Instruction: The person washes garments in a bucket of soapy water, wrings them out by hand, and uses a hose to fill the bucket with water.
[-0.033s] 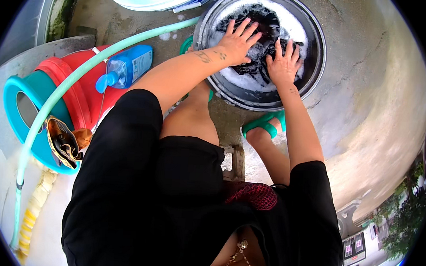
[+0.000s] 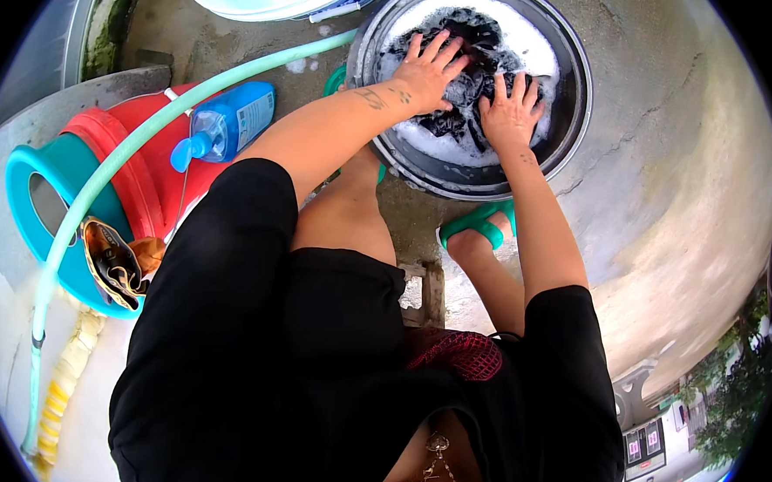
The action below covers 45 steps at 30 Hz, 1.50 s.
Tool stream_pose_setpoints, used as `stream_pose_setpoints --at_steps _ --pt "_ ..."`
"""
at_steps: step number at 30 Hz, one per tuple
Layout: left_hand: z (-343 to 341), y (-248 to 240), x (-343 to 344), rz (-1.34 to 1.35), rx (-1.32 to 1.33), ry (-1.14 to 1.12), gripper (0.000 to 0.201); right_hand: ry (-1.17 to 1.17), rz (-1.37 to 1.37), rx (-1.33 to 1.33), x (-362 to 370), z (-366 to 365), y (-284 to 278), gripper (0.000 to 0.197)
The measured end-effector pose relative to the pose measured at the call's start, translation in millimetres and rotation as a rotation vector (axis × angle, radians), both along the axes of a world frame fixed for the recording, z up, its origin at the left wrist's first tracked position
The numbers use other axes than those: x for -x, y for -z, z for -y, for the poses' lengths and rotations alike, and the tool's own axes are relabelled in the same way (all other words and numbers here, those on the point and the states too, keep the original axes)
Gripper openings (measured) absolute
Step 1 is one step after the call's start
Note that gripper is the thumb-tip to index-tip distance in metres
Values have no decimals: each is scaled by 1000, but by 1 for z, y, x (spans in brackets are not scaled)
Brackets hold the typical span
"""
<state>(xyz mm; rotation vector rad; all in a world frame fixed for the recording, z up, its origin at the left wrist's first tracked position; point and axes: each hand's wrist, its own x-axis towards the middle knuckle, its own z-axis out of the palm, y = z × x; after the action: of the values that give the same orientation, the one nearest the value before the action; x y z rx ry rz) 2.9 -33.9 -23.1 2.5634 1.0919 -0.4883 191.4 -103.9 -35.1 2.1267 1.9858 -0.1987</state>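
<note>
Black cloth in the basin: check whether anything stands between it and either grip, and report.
Nothing visible does. The left grip and right grip lie spread on the black cloth, apparently touching it, with white suds mostly around it in the dark basin.

Bright, diffuse daylight; heavy fisheye bending; blackened corners

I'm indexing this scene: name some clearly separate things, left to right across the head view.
Teal tub, blue bottle, left hand, right hand, greenery.
</note>
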Motion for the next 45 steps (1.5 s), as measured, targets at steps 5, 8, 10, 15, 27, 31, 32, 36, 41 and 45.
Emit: stream_pose_setpoints --at_steps 5,8,10,15,27,31,32,36,41,45 --pt "-16 14 -6 -174 224 -1 78 182 -253 429 -6 -24 29 50" --pt "-27 -11 -15 -164 518 -74 69 123 -221 318 -27 -25 26 59" --pt "-5 -11 6 134 300 -364 66 146 -186 107 -3 -25 -15 67" --pt "-6 -7 -31 442 733 -844 104 871 -1140 30 -16 9 26 55" --pt "-6 -34 5 1240 1464 -1322 54 237 -1042 -493 89 -23 -93 43" --pt "-9 -83 -7 1082 1102 -1194 41 528 -677 -255 19 -44 -74 60" --pt "-18 -87 -3 1011 1152 -1225 39 551 -598 -255 -8 -43 -65 61" --pt "-41 -131 16 787 991 -637 47 351 -702 -392 -60 -10 -61 46" --pt "-16 -88 9 30 253 -198 84 99 -482 -48 -35 20 -57 66" --pt "16 -23 16 -48 137 -68 96 199 -290 154 11 25 -26 97"
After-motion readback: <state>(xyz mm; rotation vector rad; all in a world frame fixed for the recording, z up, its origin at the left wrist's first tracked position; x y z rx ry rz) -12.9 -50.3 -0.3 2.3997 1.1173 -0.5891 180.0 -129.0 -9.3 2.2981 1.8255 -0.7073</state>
